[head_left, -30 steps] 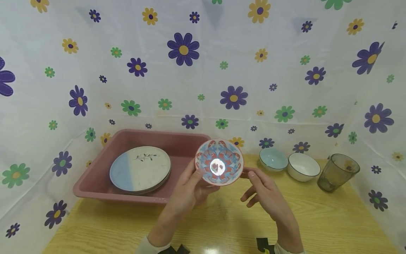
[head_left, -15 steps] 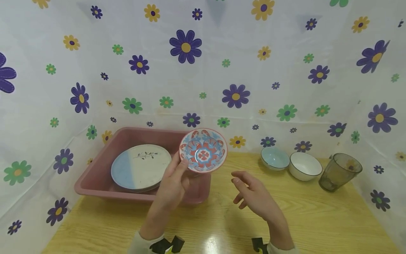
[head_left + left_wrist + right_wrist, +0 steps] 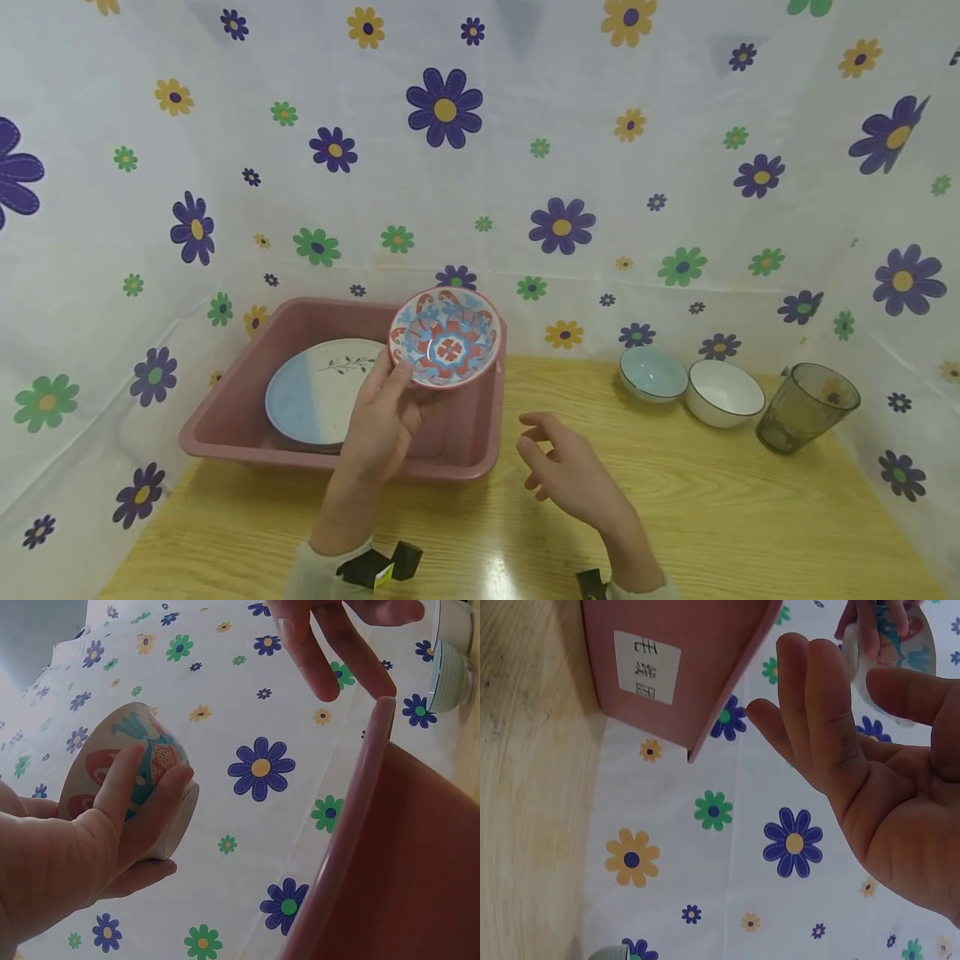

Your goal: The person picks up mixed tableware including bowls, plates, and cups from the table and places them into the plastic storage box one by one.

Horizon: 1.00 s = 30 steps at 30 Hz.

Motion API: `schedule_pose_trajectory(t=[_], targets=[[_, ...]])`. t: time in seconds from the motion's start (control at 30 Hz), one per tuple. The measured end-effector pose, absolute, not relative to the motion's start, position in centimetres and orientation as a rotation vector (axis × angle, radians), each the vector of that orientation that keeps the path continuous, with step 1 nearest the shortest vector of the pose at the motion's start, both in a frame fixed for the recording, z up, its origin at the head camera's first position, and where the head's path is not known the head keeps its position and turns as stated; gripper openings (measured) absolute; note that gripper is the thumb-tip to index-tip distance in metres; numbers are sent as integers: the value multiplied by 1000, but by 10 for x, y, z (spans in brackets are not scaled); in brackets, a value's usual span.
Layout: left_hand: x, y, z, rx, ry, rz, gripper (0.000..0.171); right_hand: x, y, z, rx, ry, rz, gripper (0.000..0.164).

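A bowl with a red and blue floral pattern is held up by my left hand, its inside tilted towards the head camera. In the left wrist view the fingers curl round the outside of the bowl near its foot. Beneath it stands the pink basin, where a blue and cream plate lies at the left. My right hand hovers over the table to the right of the basin, fingers loosely bent and holding nothing. The right wrist view shows that hand apart from the bowl.
At the back right of the wooden table a pale blue bowl, a white bowl and a smoky glass pitcher stand in a row. Behind everything hangs a flowered white curtain. A paper label is on the basin's side.
My right hand has let go of the patterned bowl. With the bowl, my left hand has moved left and slightly up over the basin. My right hand has shifted left and a little down.
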<state>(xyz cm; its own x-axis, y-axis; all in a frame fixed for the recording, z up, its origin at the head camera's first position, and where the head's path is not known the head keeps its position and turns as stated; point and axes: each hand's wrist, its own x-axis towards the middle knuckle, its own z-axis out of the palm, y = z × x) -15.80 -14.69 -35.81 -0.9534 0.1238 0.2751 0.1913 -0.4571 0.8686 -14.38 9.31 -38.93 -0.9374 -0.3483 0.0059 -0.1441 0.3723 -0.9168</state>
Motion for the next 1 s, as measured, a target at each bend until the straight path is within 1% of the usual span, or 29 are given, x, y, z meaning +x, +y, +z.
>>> schedule_pose_trajectory(t=[0.2,0.53,0.73,1.0], targets=[[-160,-148,-358,-493,-1590,-2622,51,-143,83,-394,-504,2458,-1543,42],[-164,-148,-361,-446,-1582,-2605,52,-141,69,-399,-589,2447,-1520,44],[-167,-150,-364,-318,-1608,-2580,52,-139,63,-400,-625,2442,-1514,44],[-172,-151,-369,-121,-1624,-2612,55,-139,58,-406,-719,2572,-1449,37]])
